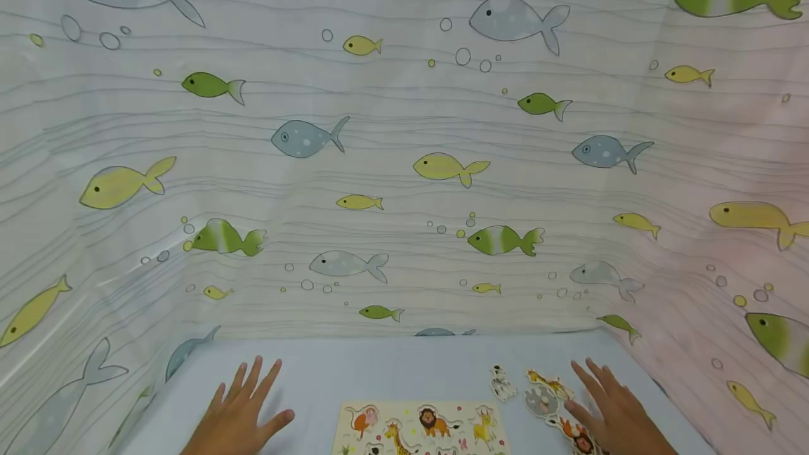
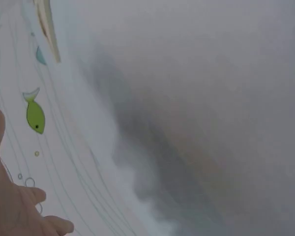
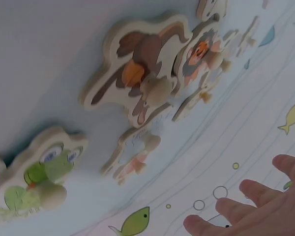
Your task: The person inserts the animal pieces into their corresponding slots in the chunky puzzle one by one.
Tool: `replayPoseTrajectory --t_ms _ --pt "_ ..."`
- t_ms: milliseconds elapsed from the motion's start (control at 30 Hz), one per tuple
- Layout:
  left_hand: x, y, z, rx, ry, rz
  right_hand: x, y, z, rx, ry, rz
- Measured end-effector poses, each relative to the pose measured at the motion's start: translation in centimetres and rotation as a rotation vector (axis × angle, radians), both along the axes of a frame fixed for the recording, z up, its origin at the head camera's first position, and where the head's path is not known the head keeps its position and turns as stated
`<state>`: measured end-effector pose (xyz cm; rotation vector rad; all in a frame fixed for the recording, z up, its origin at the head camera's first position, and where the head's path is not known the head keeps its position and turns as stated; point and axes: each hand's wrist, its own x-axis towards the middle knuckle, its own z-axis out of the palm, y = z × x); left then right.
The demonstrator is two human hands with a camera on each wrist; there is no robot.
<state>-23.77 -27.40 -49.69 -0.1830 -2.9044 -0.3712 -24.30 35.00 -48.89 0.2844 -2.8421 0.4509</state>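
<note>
My left hand (image 1: 237,413) is spread over the white table, left of a wooden puzzle board (image 1: 393,409) printed with animals. Its fingers are straight and hold nothing; in the left wrist view, part of that hand (image 2: 14,206) shows at the left edge. My right hand (image 1: 622,416), fingers also extended and apart, hovers by a group of loose puzzle pieces. Among them are a giraffe piece (image 1: 548,381), a grey elephant-like piece (image 1: 540,401) and a lion piece (image 1: 583,443). A zebra piece (image 1: 501,383) lies nearer the board. The board's near part is cut off.
Knobbed pieces show close up in the right wrist view, including a brown long-tailed animal piece (image 3: 147,51) and a green frog piece (image 3: 29,189). A fish-patterned sheet (image 1: 392,230) surrounds the white table (image 1: 303,371) at the back and sides.
</note>
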Motion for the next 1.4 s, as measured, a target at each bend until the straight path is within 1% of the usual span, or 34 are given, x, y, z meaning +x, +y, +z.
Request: replayPoseTrajectory --t_ms 33,100,167,333,433,533,633,767,833,867,933,1033,1200,1300,1400 --pt "0.0 0.1 0.1 0.015 -0.021 -0.008 0.0 0.0 0.1 -0.016 -0.007 0.015" --pt "0.0 0.2 0.3 0.060 -0.054 -0.038 -0.1 0.0 0.4 -0.057 -0.050 0.031" --pt "0.1 0.4 0.5 0.126 -0.108 -0.060 -0.1 0.0 0.7 -0.091 -0.116 0.031" --pt "0.5 1.0 0.9 0.274 -0.214 -0.130 -0.3 -0.1 0.9 -0.174 -0.288 0.018" --pt "0.7 1.7 0.9 0.340 -0.274 -0.174 -0.2 -0.2 0.8 -0.243 -0.365 0.028" --pt "0.9 2.6 0.6 0.388 -0.324 -0.208 0.0 -0.4 0.6 -0.302 -0.411 0.032" --pt "1.1 3.4 0.2 0.426 -0.353 -0.239 0.1 -0.4 0.3 -0.340 -0.427 0.036" --pt "1.4 4.3 -0.5 0.470 -0.384 -0.279 0.2 -0.5 -0.1 -0.373 -0.445 0.018" --pt "1.5 4.6 -0.7 0.475 -0.404 -0.292 0.1 -0.6 -0.2 -0.431 -0.473 0.004" --pt "1.6 4.8 -0.8 0.472 -0.405 -0.303 0.1 -0.6 -0.2 -0.477 -0.497 -0.005" --pt "1.6 5.2 -0.7 0.464 -0.403 -0.318 0.0 -0.7 -0.2 -0.569 -0.536 -0.018" --pt "1.6 5.8 -0.3 0.436 -0.390 -0.316 0.0 -0.7 -0.3 -0.655 -0.569 -0.037" --pt "1.5 6.4 0.1 0.426 -0.398 -0.286 0.4 -0.7 -0.3 -0.693 -0.556 -0.041" --pt "1.4 6.4 -0.1 0.439 -0.389 -0.305 0.5 -0.9 -0.3 -0.708 -0.525 -0.027" --pt "1.6 6.3 -0.5 0.464 -0.397 -0.310 0.5 -1.2 -0.4 -0.715 -0.503 -0.026"
